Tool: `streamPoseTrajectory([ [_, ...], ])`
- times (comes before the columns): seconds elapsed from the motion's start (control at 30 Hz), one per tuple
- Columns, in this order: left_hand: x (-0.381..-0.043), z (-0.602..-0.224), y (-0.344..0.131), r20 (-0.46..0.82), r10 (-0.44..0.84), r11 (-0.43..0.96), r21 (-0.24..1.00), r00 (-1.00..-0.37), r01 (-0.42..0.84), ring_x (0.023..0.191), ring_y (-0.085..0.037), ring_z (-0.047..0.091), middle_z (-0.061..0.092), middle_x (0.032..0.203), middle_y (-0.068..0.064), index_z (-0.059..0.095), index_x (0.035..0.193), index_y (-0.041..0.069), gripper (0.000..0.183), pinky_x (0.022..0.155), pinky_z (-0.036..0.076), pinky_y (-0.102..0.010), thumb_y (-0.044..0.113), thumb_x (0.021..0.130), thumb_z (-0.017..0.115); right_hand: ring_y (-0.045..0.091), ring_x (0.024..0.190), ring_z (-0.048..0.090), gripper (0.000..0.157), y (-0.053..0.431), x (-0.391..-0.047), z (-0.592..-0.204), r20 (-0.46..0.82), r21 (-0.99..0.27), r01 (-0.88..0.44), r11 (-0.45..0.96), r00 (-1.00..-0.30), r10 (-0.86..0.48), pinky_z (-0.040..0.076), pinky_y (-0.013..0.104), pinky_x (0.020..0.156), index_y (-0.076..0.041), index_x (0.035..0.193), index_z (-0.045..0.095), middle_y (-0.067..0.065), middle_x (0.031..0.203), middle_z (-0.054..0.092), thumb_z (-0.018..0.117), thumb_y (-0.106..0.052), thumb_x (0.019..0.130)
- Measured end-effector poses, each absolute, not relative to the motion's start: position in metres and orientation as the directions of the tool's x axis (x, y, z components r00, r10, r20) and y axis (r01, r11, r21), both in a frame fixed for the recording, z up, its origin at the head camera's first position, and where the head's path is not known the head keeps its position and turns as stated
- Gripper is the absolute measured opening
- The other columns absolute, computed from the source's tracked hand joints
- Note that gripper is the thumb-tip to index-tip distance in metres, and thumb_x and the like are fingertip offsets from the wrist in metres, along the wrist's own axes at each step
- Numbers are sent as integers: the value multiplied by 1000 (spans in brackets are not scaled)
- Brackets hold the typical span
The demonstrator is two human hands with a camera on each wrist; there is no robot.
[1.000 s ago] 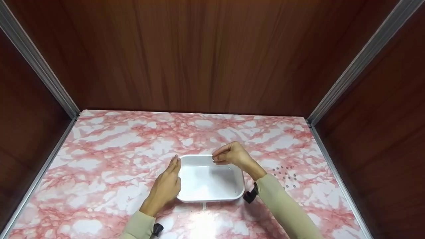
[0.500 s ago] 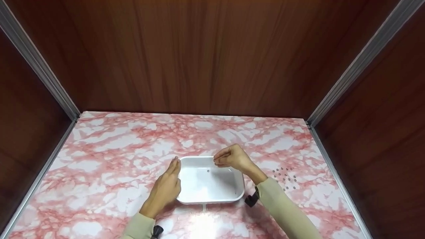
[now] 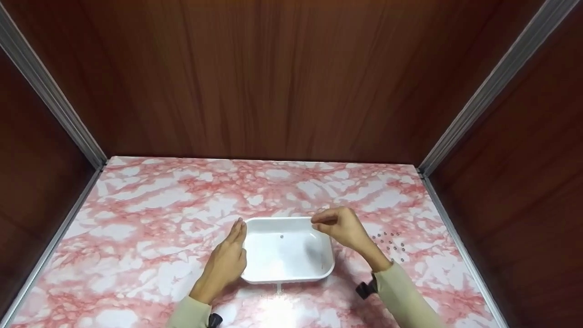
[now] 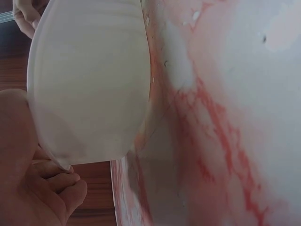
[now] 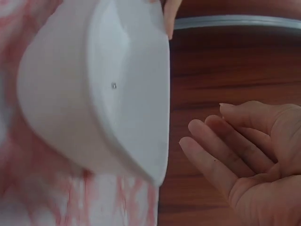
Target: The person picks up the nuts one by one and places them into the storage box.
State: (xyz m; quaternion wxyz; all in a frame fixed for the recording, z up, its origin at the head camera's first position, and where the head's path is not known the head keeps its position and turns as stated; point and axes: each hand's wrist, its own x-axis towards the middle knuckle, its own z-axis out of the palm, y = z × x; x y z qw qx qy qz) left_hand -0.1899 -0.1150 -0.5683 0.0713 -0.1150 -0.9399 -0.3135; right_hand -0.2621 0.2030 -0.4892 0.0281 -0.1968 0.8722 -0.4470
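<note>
A white rectangular tray [image 3: 288, 281] with raised walls stands on the table. My left hand [image 3: 225, 259] holds it by its left rim, the thumb over the edge and the fingers along the outside. My right hand [image 3: 344, 228] hovers at the far right corner of the rim. In the right wrist view the right hand [image 5: 249, 165] shows relaxed, parted fingers with nothing between them. One small grey metal piece [image 3: 281, 236] lies on the tray floor; it also shows in the right wrist view as a tiny squarish piece [image 5: 114, 85].
Several similar small metal pieces [image 3: 395, 248] lie scattered on the table right of the tray, partly beside the right forearm. The pink and white marbled table [image 3: 159, 196] is bounded by dark wood panels [image 3: 255, 82] with metal corner strips [image 3: 489, 86].
The right hand has let go of a small metal piece, which now lies in the tray. That hand has since moved right and its fingers have parted. The left hand stays put.
</note>
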Motion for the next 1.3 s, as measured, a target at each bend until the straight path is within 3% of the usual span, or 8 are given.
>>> streamPoseTrajectory([
  [0.1,-189,-570,-115,233,167,789,551,-958,272,98,-31,72,35,168,-24,43,155,-9,59,63,49,-27,2,99,57,28,95,80,14,213,-252,-490,164,-772,-342,536,-921,-353,64,27,81,-3,102,83,14,105,82,79,-6,90],
  [0.2,-189,-570,-116,236,167,788,552,-957,274,128,-40,65,35,168,-24,43,155,-9,59,69,53,-31,2,99,58,30,94,80,15,225,-243,-492,187,-760,-353,546,-923,-336,65,32,83,-1,104,83,14,104,82,79,-6,90],
  [0.4,-189,-569,-116,234,164,786,556,-958,270,119,-39,68,34,169,-24,41,156,-8,59,63,49,-27,3,99,56,31,98,79,16,251,-232,-496,240,-702,-373,606,-926,-292,65,41,88,-7,105,83,13,104,82,81,-6,89],
  [0.57,-187,-569,-117,236,156,792,550,-959,264,142,-40,54,35,169,-23,42,156,-8,58,79,56,-36,3,100,55,30,97,80,19,270,-224,-499,284,-658,-371,656,-928,-240,65,46,85,-11,106,83,11,104,83,82,-7,88],
  [0.73,-188,-570,-115,242,158,794,545,-957,269,142,-41,54,36,168,-24,43,155,-9,58,90,59,-43,2,100,55,30,92,80,22,293,-216,-508,371,-562,-429,707,-895,-248,65,47,81,-5,106,83,10,103,83,83,-2,85],
  [0.83,-187,-570,-113,220,180,781,561,-959,276,135,-42,60,33,168,-27,40,156,-11,58,76,59,-38,2,101,53,30,90,79,25,310,-212,-513,389,-505,-434,746,-886,-252,64,47,78,-4,108,82,11,103,83,84,1,84],
  [0.97,-187,-571,-112,209,192,773,569,-959,279,134,-43,60,32,169,-28,37,156,-12,57,59,49,-28,1,102,51,31,91,78,29,329,-208,-522,375,-442,-421,792,-889,-264,64,48,77,-3,112,81,13,105,82,83,2,84],
  [1.3,-190,-570,-115,232,179,792,542,-956,280,144,-41,52,34,169,-26,41,155,-11,57,86,59,-39,3,101,53,31,97,78,33,353,-204,-544,334,-301,-427,852,-885,-325,63,45,79,-1,114,79,14,110,82,85,-1,82],
])
